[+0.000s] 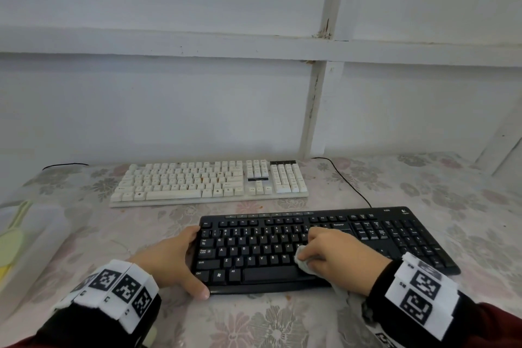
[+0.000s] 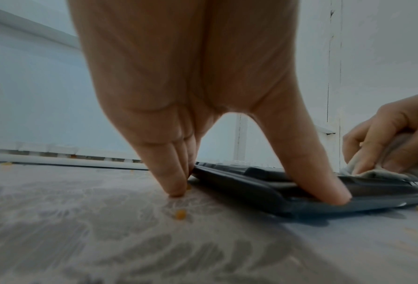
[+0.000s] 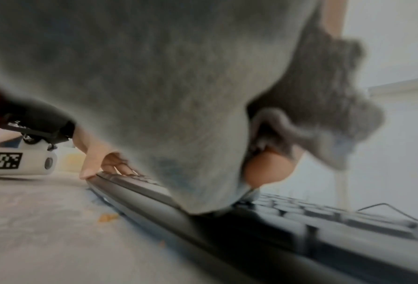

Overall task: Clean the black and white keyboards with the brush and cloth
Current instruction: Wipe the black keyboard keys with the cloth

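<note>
The black keyboard (image 1: pixel 324 246) lies on the near part of the flowered tablecloth (image 1: pixel 282 322), angled a little, with the grey cloth (image 1: pixel 303 263) bunched on its letter keys just above the space bar. The right hand (image 1: pixel 339 251) has its fingers curled over that cloth, gripping it and pressing it down onto the keys. The left hand (image 1: pixel 172 260) braces the keyboard's left end: thumb on the near left corner, fingers spread and laid against the far left edge, not curled round anything.

This looks like the wiping step on keyboard 1 of 2. To do it well, I judge the wipe should run along the key rows in steady passes, with the brace held firm so the board does not slide, and the cloth kept bunched so no loose tail drags crumbs back. Orange crumbs (image 2: pixel 180 214) sit on the tablecloth just beside the left corner.

The white keyboard (image 1: pixel 209 182) waits farther back, well apart from both hands. A pale green item at the far left may be the brush; I cannot tell.
</note>
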